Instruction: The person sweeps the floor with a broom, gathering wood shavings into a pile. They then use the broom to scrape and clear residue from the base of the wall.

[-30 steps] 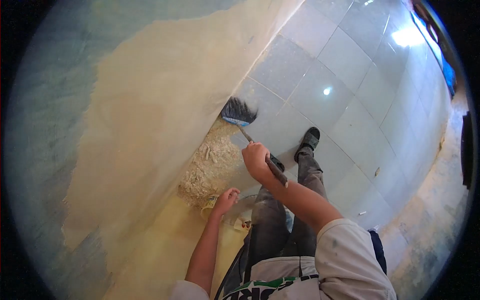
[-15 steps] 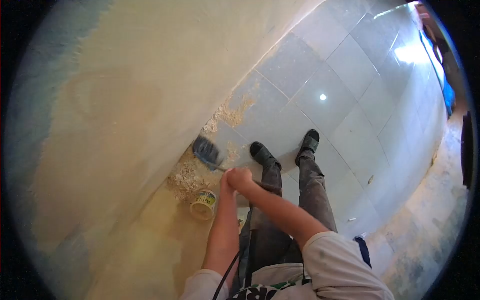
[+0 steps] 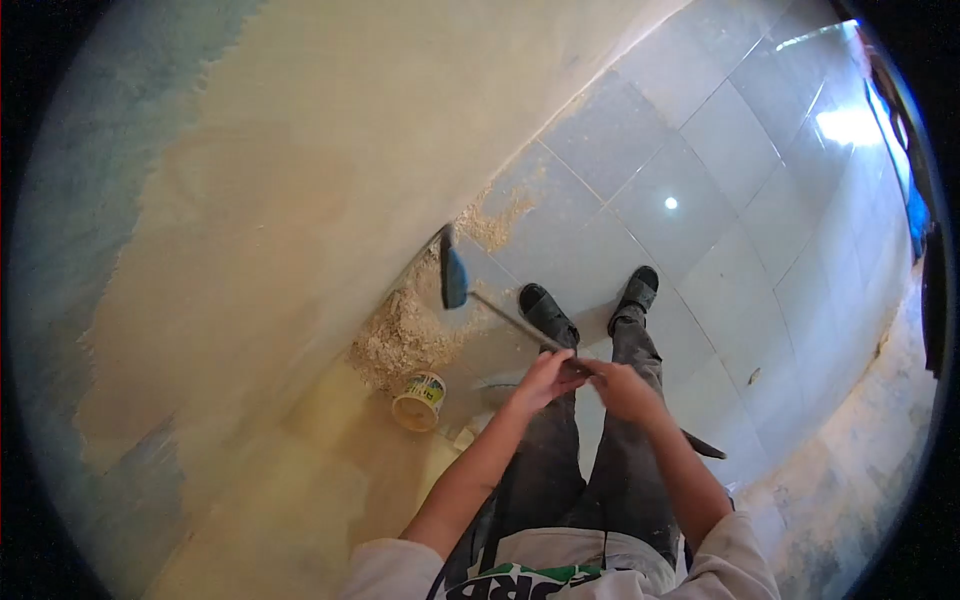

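A broom [image 3: 455, 278] with a blue and black head is tilted over the floor beside the wall, its long handle running down to the right. My left hand [image 3: 548, 378] is closed around the handle. Close beside it, farther along the handle, my right hand [image 3: 622, 390] grips it too. Beneath and below the broom head lies a heap of pale crumbly debris [image 3: 405, 335] along the wall's base. A smaller patch of debris [image 3: 495, 220] lies above the head, near the wall.
A small labelled bucket [image 3: 419, 401] stands at the lower edge of the heap. The plastered wall [image 3: 270, 230] rises on the left. Grey floor tiles [image 3: 740, 225] extend to the right. My feet in dark sandals [image 3: 637, 292] are on the tiles, right of the heap.
My left hand has come onto the handle. The broom head swept down the wall, then lifted and turned on edge. Both hands have since moved right, and debris now lies scattered higher up.
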### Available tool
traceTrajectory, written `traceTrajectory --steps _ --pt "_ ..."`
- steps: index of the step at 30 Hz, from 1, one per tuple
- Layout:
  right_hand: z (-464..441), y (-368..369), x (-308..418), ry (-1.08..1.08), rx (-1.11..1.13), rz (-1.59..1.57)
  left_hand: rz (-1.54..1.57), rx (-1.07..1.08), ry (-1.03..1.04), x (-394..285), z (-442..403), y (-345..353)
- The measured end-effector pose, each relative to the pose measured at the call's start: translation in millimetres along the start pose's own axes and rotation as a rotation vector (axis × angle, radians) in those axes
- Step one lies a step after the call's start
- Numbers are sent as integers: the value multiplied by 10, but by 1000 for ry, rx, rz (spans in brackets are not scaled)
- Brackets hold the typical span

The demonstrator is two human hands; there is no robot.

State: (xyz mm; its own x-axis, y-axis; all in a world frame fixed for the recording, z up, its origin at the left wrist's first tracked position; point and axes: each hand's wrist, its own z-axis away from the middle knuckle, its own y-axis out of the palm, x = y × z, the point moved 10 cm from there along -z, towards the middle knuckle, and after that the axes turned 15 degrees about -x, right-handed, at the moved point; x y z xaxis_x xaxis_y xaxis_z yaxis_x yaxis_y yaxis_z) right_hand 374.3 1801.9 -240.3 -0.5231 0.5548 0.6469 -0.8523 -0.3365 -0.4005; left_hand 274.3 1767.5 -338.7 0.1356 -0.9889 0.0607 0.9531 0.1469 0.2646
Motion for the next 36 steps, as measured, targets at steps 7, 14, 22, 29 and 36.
traceTrajectory --steps 7,14,22,29,36 --pt "-225 -811 -567 181 -489 -141 -424 -141 227 -419 -500 932" --pt "-990 6 -850 488 -507 -365 -347 -291 204 -396 -525 523" --pt "-943 1825 -678 568 -336 -436 61 -459 -38 319 435 -775" --pt "-768 2270 -169 601 -218 -415 151 -527 8 458 830 -1348" --pt "-751 3135 -412 424 10 -177 345 -689 121 458 1113 -735"
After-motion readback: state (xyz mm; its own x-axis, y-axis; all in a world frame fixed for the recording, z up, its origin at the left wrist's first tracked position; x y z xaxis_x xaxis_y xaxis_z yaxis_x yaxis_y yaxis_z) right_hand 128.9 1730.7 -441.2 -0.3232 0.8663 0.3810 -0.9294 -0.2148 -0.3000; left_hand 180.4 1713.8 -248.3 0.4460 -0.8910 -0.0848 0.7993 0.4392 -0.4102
